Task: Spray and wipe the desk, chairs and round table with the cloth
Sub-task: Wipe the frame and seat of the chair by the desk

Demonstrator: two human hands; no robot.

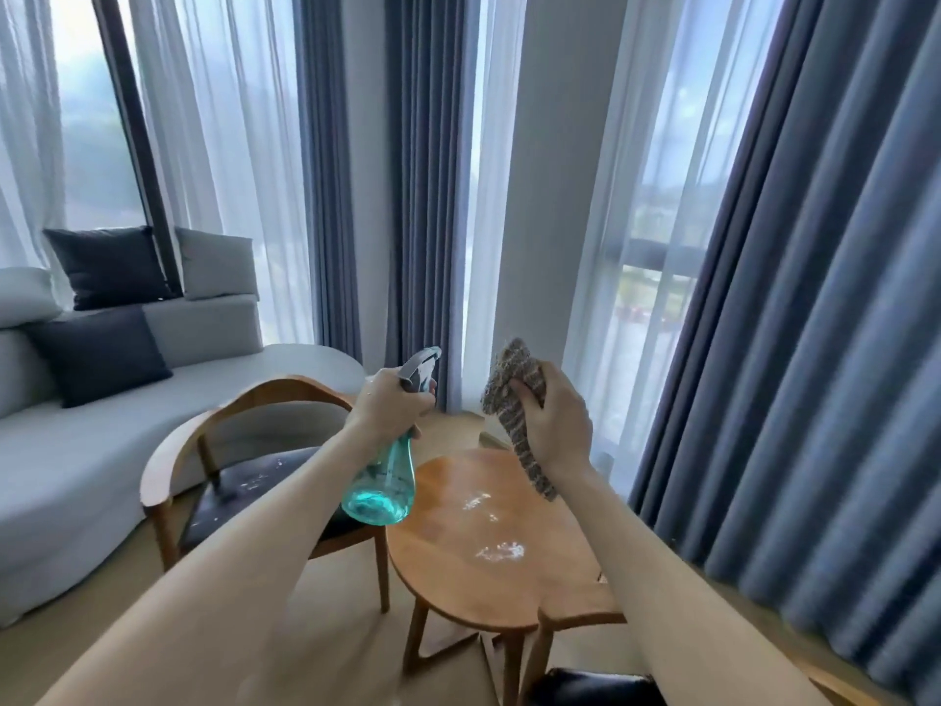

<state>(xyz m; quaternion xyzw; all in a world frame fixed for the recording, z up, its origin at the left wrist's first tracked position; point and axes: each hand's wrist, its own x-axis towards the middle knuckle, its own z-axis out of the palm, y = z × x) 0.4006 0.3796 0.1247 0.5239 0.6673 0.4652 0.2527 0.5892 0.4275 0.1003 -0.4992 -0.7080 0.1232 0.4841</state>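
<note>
My left hand (389, 400) grips the neck of the spray bottle (379, 481), fingers curled round it with one over the trigger; the bottle hangs tilted, its teal base low above the gap between the chair and the round desk (489, 578), its nozzle pointing up and away toward the curtains. My right hand (557, 425) is raised above the far side of the desk, fingers clamped on the cloth (514, 394) — a grey-brown woven one, bunched above my fist with a tail drooping down past my wrist, clear of the wood. On the desk top lie white wet patches, one near the middle and one nearer me. The wooden chair (203, 450) stands just left of the desk, its dark seat flecked with white spots too. A second chair (590, 687) shows at the bottom edge, near me. Behind the first chair sits a grey sofa (76, 450) with dark cushions — blue curtains (814, 298) hang to the right.
</note>
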